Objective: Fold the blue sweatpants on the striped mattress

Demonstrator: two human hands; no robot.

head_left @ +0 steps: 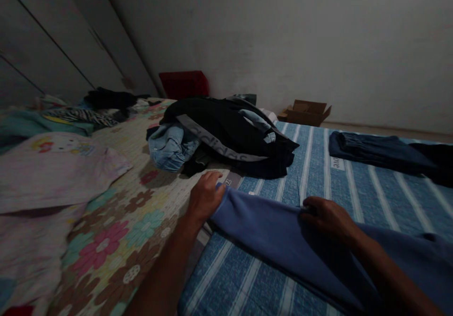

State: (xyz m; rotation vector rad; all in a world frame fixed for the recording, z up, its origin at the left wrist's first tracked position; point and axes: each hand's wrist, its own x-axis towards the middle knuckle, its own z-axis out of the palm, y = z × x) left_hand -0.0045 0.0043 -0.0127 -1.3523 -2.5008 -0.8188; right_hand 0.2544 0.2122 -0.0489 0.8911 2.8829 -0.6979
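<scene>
Blue trousers [262, 226], laid lengthwise and looking folded in half, stretch across the striped blue sheet [208, 278] toward the lower right. At their narrow far end, my left hand [207, 195] is closed on the corner of the cloth. My right hand [325, 217] pinches the upper edge partway along; its fingertips are partly hidden. My right forearm covers part of the cloth, and the trousers run out of view at the right. Just beyond my left hand lies a heap with a black adidas garment [219, 122] and light blue denim [171, 146].
Folded dark jeans [375, 148] lie at the right, with a black garment [435, 158] beside them. A pink garment [63, 165] rests on the flowered sheet [106, 240] at left. Beyond the bed are an open cardboard box [306, 113] and a red box-like object [184, 85] by the wall.
</scene>
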